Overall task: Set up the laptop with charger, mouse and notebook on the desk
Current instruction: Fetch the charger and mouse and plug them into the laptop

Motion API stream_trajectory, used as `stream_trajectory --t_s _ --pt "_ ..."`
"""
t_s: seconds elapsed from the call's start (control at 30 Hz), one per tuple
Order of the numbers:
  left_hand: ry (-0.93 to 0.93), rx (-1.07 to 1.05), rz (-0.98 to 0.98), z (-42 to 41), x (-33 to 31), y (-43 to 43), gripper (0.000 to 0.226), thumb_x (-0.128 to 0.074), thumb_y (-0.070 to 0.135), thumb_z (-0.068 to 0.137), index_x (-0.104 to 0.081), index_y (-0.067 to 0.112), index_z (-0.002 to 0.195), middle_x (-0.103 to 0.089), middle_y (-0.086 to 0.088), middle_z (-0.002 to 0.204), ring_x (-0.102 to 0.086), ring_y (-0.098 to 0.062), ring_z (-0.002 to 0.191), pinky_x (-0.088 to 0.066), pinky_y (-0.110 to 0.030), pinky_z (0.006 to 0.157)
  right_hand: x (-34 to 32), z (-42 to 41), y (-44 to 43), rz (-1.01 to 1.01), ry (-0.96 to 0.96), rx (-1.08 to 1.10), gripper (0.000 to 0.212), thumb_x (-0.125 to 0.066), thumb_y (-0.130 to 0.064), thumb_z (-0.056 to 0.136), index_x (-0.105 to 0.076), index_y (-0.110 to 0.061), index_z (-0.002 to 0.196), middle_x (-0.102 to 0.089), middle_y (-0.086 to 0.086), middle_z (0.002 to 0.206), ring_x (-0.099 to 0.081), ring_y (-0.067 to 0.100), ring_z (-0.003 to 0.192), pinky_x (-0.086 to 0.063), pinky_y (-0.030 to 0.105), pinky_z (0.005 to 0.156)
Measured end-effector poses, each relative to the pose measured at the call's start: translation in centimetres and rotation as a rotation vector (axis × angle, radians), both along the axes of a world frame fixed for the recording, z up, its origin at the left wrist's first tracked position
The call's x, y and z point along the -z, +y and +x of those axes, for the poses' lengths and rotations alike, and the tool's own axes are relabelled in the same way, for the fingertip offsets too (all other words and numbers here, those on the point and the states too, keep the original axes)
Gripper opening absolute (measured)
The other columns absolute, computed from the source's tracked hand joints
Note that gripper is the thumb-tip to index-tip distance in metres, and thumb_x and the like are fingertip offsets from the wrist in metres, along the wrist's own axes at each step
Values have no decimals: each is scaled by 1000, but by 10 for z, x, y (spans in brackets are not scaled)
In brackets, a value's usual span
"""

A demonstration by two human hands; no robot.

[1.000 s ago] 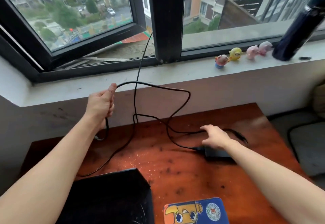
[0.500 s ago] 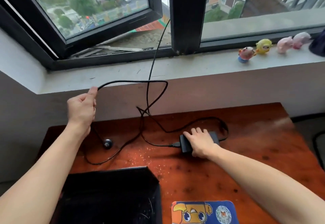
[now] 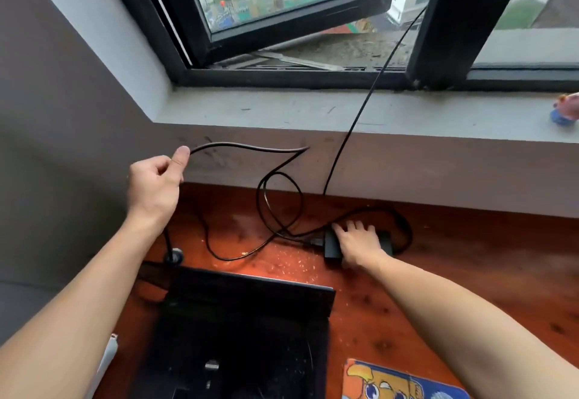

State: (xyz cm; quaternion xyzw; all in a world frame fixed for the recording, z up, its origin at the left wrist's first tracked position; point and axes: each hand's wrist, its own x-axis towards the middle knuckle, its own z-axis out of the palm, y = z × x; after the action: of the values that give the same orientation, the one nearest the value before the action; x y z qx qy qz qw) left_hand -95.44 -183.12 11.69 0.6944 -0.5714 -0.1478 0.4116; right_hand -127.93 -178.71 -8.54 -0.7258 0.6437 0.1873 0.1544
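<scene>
Your left hand is raised above the desk, curled fingers and upright thumb pinching the charger cable. From your thumb the cable runs level to the right, kinks, then drops through 1 loose loop to the charger brick. Your right hand lies flat on that brick, fingers straight, gripping nothing. Straight below your left fingers the short free end hangs down to the plug end, just off the far left corner of the laptop. Your left hand is much the nearer, so I judge it should carry the plug to the laptop's left side. The port itself is not visible. A separate thin wire from the window drops behind the loop.
</scene>
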Motion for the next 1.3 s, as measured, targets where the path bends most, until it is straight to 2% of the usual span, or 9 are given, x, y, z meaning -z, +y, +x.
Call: stream_trajectory --t_s 0.1,0.23,0.4,0.5,0.53,0.7,0.93,1.1,1.3 --pt "-32 40 7 -2 -2 9 61 -54 56 88 -49 9 50 -40 8 34 -36 -8 36 -25 -18 41 -31 2 -6 74 -116 70 89 -76 -47 70 -33 -24 145 -46 12 138 -44 34 127 -39 46 100" --pt "-120 79 -40 -6 -21 20 61 -47 49 95 -51 11 48 -47 12 37 -46 -3 41 -32 -17 51 -112 21 -22 -295 -545 183 53 -63 -39 83 -50 -27 133 -59 2 127 -58 26 115 -49 38 92" --pt "-221 131 -163 -6 -60 38 62 -45 46 96 -55 7 49 -40 0 36 -43 -14 42 -35 -32 53 -219 87 -27 -543 -859 -58 72 -72 -42 78 -40 -30 142 -52 -1 134 -46 18 124 -44 35 94" --pt "-259 171 -212 9 -77 45 64 -44 51 94 -56 5 51 -39 -1 36 -43 -21 43 -38 -35 52 -245 125 -19 -499 -1001 -55 24 -58 -44 92 -69 -23 98 -72 -2 95 -63 17 93 -52 35 82" --pt "-268 173 -217 19 -82 46 65 -45 55 92 -55 5 52 -39 -2 36 -43 -23 43 -38 -35 51 -249 134 -16 -497 -1046 -19 33 -53 -42 95 -69 -18 79 -71 -3 76 -65 17 78 -52 37 75" --pt "-134 109 -209 103 -87 52 64 -54 63 82 -54 7 51 -37 -2 36 -34 -12 37 -29 -29 45 -249 149 -27 -557 -1085 187 40 -53 -39 97 -67 -16 67 -52 -10 51 -54 13 59 -43 31 64" --pt "88 210 -147 191 -64 38 54 -58 51 85 -54 11 48 -25 6 33 -24 -8 36 -19 -22 42 -242 258 -31 -237 -1132 21 19 -64 -32 91 -73 -18 99 -73 -4 89 -63 6 81 -48 26 79" --pt "242 240 -42 264 -54 17 48 -61 40 90 -55 13 51 -33 -5 54 -30 -16 50 -22 -28 51 -221 364 -24 -140 -1192 72 27 -56 -29 96 -68 -15 77 -66 -1 63 -53 7 54 -42 21 58" --pt "514 365 350 338 -17 28 38 -63 43 82 -57 8 69 -33 7 43 -29 -8 37 -32 -18 39 -226 398 -46 -336 -1187 178 40 -58 -38 94 -65 -18 60 -46 -3 51 -40 12 48 -35 25 50"
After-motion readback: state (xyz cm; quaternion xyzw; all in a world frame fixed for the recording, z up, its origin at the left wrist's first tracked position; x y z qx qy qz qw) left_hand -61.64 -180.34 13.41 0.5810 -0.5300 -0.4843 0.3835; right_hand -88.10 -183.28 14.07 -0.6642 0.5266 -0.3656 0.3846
